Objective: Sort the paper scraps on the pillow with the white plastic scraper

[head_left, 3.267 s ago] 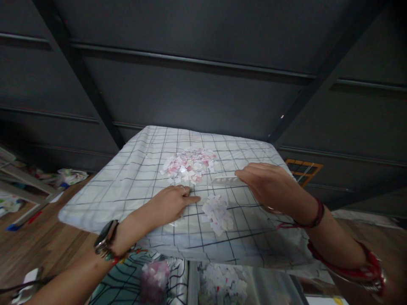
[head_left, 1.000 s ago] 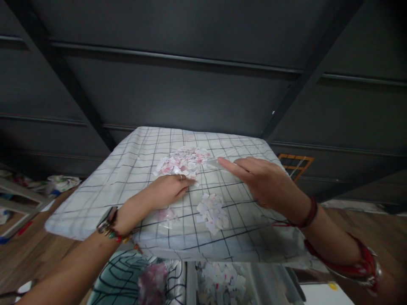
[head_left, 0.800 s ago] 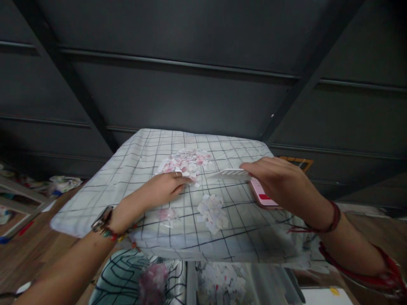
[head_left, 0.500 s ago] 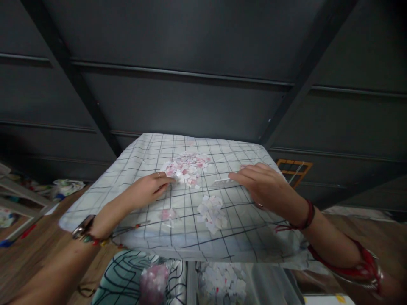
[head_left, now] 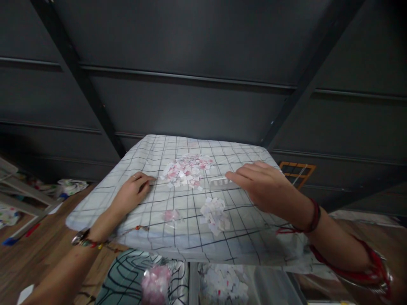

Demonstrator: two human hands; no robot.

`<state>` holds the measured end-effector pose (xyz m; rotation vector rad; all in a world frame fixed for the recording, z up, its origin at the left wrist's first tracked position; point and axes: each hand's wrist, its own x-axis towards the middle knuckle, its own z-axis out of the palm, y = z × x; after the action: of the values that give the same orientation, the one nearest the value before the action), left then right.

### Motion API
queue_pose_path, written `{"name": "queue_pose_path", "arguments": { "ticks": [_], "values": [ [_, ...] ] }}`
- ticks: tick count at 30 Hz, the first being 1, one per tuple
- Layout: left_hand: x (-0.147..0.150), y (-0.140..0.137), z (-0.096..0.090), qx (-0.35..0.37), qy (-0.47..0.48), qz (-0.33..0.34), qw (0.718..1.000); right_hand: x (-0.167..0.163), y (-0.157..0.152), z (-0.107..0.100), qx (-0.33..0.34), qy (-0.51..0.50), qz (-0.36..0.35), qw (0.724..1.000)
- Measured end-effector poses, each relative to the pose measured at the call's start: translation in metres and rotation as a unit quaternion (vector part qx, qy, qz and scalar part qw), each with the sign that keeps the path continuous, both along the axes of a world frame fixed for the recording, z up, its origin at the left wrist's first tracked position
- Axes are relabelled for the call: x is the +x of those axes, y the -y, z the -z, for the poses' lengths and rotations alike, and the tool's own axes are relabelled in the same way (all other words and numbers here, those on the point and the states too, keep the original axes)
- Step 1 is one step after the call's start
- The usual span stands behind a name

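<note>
My left hand (head_left: 135,192) rests on the checked cloth, left of a pile of small pink and white paper scraps (head_left: 187,169); its index finger is stretched out and nothing shows in it. Gripped in my right hand (head_left: 262,184) is a flat, clear strip with a row of white bits along it (head_left: 220,182); its far end is hidden by the fingers. The strip hovers over or touches the cloth, right of the pile; I cannot tell which. Below it lies a smaller heap of white scraps (head_left: 215,215). A little clear packet with pink contents (head_left: 171,215) sits left of that heap.
The table's white checked cover (head_left: 241,216) ends close to me. Beneath its edge are an open bin of paper scraps (head_left: 224,284), a bag of pink pieces (head_left: 155,284) and a green patterned cloth (head_left: 122,275). A dark panelled wall (head_left: 197,110) stands behind the table.
My left hand has drawn back leftward, away from the pile of scraps. My right hand still holds the strip in about the same place, with more of its white bits visible. The view has shifted slightly.
</note>
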<state>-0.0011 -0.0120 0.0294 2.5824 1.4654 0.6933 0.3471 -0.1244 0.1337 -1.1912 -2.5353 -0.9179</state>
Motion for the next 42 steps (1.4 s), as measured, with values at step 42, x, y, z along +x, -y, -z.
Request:
{"name": "queue_pose_path", "arguments": {
  "ticks": [42],
  "values": [
    [-0.014,-0.020,0.033,0.071,-0.009,-0.124,0.990,-0.014,-0.008,0.000,-0.018,0.005,0.005,1.000]
  ]
}}
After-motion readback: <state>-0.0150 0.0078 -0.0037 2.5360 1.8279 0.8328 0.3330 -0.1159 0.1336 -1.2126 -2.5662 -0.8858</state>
